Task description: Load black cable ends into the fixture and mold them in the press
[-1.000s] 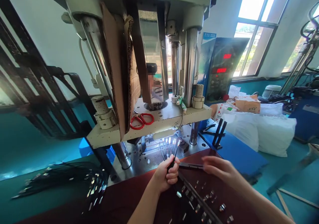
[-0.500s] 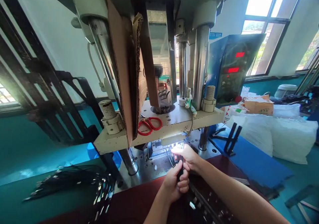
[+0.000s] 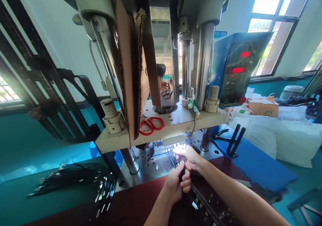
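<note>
Black cables (image 3: 181, 175) run as a bundle through my left hand (image 3: 174, 182), whose fingers are wrapped round them. Just above it, my right hand (image 3: 187, 157) is closed on the upper part of the same cables, close under the lit mold area (image 3: 163, 149) of the press. Thin cable ends stick out to the left of my right fingertips; what exactly those fingertips pinch is washed out by the bright light. Below my hands, more black cables with shiny ends (image 3: 195, 205) trail down over the dark red table (image 3: 141, 199).
A cream press plate (image 3: 161, 132) on steel columns stands over my hands, with red-handled scissors (image 3: 152, 125) and cardboard (image 3: 128, 68) on it. More cables (image 3: 75, 175) lie at left. A blue control box (image 3: 238, 68) and white sacks (image 3: 294, 135) are at right.
The camera view has shifted slightly. Both hands stay in nearly the same place, still on the cables.
</note>
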`<state>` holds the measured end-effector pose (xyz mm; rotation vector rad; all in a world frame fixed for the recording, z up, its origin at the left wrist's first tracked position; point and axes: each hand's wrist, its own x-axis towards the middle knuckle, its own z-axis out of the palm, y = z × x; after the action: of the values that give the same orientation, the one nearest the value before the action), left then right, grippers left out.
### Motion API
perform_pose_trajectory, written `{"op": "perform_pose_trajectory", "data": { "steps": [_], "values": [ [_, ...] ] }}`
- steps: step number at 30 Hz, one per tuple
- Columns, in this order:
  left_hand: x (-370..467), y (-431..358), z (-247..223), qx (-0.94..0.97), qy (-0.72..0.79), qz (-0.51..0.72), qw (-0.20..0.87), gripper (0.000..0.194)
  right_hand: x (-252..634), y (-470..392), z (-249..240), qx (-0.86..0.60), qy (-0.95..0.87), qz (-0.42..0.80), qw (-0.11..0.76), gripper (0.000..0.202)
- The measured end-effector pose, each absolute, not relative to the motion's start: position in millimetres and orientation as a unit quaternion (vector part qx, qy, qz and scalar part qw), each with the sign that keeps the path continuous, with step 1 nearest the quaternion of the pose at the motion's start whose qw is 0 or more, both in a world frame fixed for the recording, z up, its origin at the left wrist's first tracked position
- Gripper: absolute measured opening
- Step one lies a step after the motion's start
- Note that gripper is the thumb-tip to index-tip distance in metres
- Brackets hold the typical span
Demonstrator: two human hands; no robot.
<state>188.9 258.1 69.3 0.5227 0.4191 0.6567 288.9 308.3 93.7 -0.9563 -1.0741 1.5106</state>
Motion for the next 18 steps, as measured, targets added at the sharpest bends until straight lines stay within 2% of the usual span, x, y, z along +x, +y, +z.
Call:
{"op": "perform_pose_trajectory", "data": {
  "steps": [7,13,15,16,18],
  "values": [
    [188.4,256.2,71.2,0.234,0.217,0.312,0.895,0.042,282.7,307.6,96.6,-0.410,-0.456,0.616,0.495,0.026],
    [191.1,244.4,81.6,0.095,0.281,0.450,0.843,0.038,291.7,284.7,110.1,-0.456,-0.535,0.578,0.414,0.017],
    [187.8,234.9,83.2,0.045,0.307,0.524,0.793,0.037,305.4,264.4,117.6,-0.474,-0.593,0.511,0.402,0.013],
    [183.5,229.0,84.8,0.030,0.320,0.561,0.763,0.037,314.9,252.0,119.8,-0.483,-0.671,0.412,0.383,0.015],
    [167.9,215.5,93.2,0.028,0.327,0.625,0.709,0.037,338.8,224.9,117.2,-0.490,-0.778,0.293,0.263,0.016]
  ]
}}
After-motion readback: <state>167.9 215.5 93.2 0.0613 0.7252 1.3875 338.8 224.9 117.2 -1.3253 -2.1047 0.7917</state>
